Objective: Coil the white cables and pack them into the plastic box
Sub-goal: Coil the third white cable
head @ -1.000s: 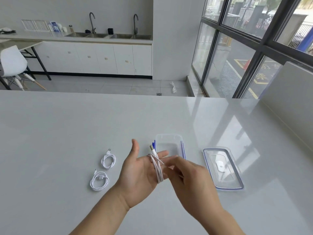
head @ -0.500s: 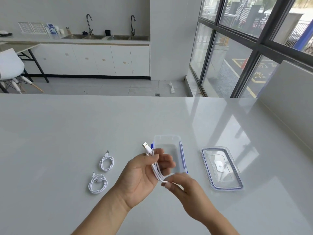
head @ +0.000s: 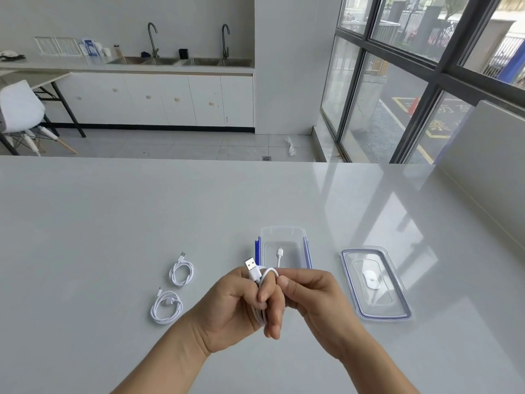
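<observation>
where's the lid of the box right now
In the head view the clear lid lies flat on the table, right of the open plastic box and just beyond the right hand.

White cabinets with twin sinks line the far wall. A white chair stands left; daylight floods through tall dark-framed windows.

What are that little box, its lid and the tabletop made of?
Box and lid: clear, glossy plastic by the look, since the table shows through, with blue trim. Tabletop: smooth pale grey, polished enough to mirror the windows; stone or laminate, I cannot tell.
</observation>
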A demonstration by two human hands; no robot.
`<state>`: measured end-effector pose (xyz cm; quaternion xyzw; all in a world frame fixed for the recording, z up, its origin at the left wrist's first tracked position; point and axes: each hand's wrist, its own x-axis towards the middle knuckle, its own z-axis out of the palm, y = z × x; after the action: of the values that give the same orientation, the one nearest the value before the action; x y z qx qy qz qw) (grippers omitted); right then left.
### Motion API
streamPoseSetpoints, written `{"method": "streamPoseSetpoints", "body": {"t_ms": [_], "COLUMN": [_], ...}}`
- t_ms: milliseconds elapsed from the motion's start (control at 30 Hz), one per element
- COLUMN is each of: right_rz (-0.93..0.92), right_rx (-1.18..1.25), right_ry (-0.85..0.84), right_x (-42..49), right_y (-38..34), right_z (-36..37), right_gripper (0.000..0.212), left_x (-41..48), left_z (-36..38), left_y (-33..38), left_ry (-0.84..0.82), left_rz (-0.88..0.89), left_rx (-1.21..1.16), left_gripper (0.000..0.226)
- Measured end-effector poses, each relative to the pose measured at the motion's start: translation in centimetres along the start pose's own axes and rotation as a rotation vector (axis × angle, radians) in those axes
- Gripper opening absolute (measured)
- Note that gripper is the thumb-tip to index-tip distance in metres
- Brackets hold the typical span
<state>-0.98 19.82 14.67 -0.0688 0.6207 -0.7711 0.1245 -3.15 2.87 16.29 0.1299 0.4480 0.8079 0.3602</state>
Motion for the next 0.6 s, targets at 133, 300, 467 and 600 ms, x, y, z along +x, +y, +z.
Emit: {"method": "streamPoseSetpoints", "body": {"t_ms": [133, 300, 467, 600], "right_rz": [0.024, 0.003, -0.043, -0.070], "right_rx": [0.054, 0.107, 0.154, 0.210], "right_ry": [0.032, 0.138, 0.221, 0.282], "right_x": [0.0, 0.0, 0.4, 1.1], "right_y": [-0.2, -0.3, -0.6, -1.1], "right_z": [0.0, 0.2, 0.5, 0.5], "right_gripper": [0.023, 0.019, 0.018, 0.022], "left_x": [-0.2, -0.1, 0.4, 1.7], "left_z": [0.4, 1.2, 3.3, 4.3], "left_y": [0.9, 2.3, 3.3, 3.3], "left_ry": [-0.126, -0.097, 0.162, 0.333], "left_rz": [-0.050, -0.107, -0.089, -0.020], "left_rx": [0.101, 0.229, 0.405, 0.376], "left_gripper": [0.018, 0.015, 0.014, 0.015]}}
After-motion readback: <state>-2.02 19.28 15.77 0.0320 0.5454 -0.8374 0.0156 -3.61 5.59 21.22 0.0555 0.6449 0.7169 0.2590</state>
